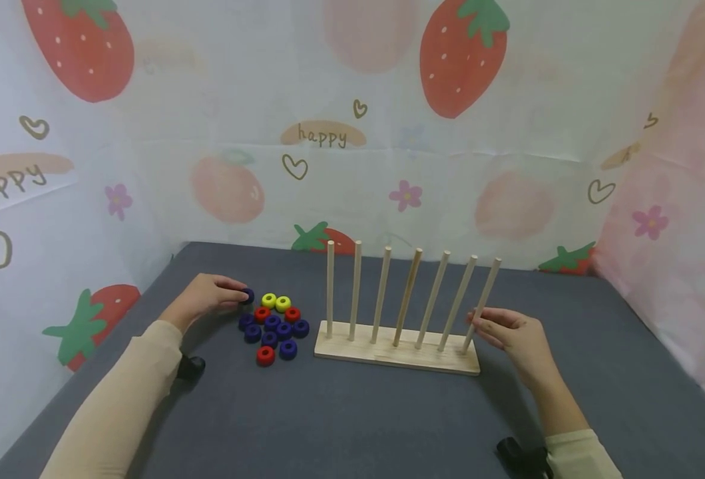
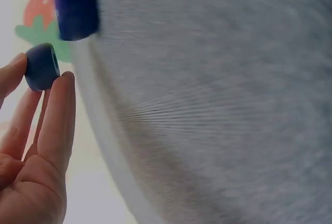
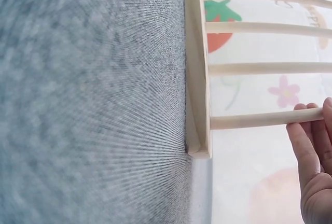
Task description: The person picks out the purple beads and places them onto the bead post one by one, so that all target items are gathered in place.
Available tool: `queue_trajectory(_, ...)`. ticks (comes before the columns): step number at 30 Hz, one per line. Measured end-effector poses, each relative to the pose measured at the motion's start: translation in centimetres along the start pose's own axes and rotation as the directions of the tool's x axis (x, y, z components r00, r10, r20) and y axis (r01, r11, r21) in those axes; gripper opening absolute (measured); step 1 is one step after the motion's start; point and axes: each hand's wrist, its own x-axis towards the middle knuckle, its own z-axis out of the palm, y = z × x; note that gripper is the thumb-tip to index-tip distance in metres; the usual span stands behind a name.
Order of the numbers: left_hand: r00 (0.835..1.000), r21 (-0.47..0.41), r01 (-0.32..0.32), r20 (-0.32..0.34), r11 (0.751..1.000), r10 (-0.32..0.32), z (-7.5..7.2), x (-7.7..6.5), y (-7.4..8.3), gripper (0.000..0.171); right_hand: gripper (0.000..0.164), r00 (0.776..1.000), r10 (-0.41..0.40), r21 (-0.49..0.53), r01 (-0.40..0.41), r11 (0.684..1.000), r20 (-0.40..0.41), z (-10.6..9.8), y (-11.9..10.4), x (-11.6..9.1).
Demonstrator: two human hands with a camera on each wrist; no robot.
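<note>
while the left hand [image 1: 207, 293] pinches a bead [image 2: 40, 68], the right hand [image 1: 518, 338] grips the rightmost peg [image 1: 488, 285]. gentle bracing should steady the peg.

Held ring [image 2: 41, 67]: blue
Other rings [image 1: 283, 336]: blue, red, yellow
Peg rack [image 1: 388, 352]: pale tan
Tabletop [image 1: 340, 419]: dark grey
Backdrop [image 1: 238, 86]: white, strawberry-and-flower print
Sleeves [image 1: 112, 399]: cream

Dark grey cloth-covered desk [image 1: 352, 426]: soft shadows in head view; blurred in wrist views.
White strawberry-printed backdrop [image 1: 352, 193]: evenly lit, slightly dim; washed out in wrist views.
Dark blue cylindrical beads [image 2: 78, 16]: blurry at left wrist view's top.
</note>
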Motion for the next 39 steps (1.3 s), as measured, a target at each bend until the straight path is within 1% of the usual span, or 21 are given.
queue_trajectory(1,1.0,-0.017,-0.003,-0.005,1.0,0.003,-0.1,-0.1,0.1,0.053,0.037,1.0,0.0,0.003,0.0,1.0,0.001,0.0,0.0,0.0)
queue_trajectory(3,1.0,-0.023,-0.021,-0.006,1.0,0.021,-0.3,-0.3,0.4,0.055,0.036,1.0,-0.001,0.005,0.001,1.0,0.002,0.0,0.0,0.0)
queue_trajectory(10,0.996,-0.025,-0.086,-0.01,0.996,0.085,-0.5,-1.0,1.5,0.057,0.036,1.0,-0.007,0.009,0.007,1.0,0.01,0.0,0.0,0.0)
queue_trajectory(14,0.994,-0.013,-0.109,-0.023,0.994,0.109,-0.5,-1.4,2.3,0.057,0.033,1.0,-0.012,0.019,0.012,1.0,0.012,-0.1,0.1,0.1)
queue_trajectory(21,0.987,-0.026,-0.156,-0.047,0.987,0.155,-0.3,-2.0,3.7,0.054,0.048,1.0,-0.011,0.021,0.01,1.0,0.011,0.0,0.2,0.2)
queue_trajectory(27,0.984,-0.045,-0.173,-0.054,0.984,0.17,-0.2,-2.9,5.4,0.059,0.05,1.0,-0.001,0.019,0.001,1.0,0.01,0.0,0.2,0.2)
queue_trajectory(33,0.975,-0.023,-0.212,-0.069,0.977,0.21,-0.1,-3.2,6.6,0.06,0.043,1.0,-0.005,0.036,0.005,0.999,0.007,-0.1,0.2,0.2)
queue_trajectory(39,0.964,-0.034,-0.252,-0.099,0.967,0.248,0.6,-3.9,7.7,0.057,0.046,1.0,-0.005,0.003,0.005,1.0,0.006,0.0,0.2,0.2)
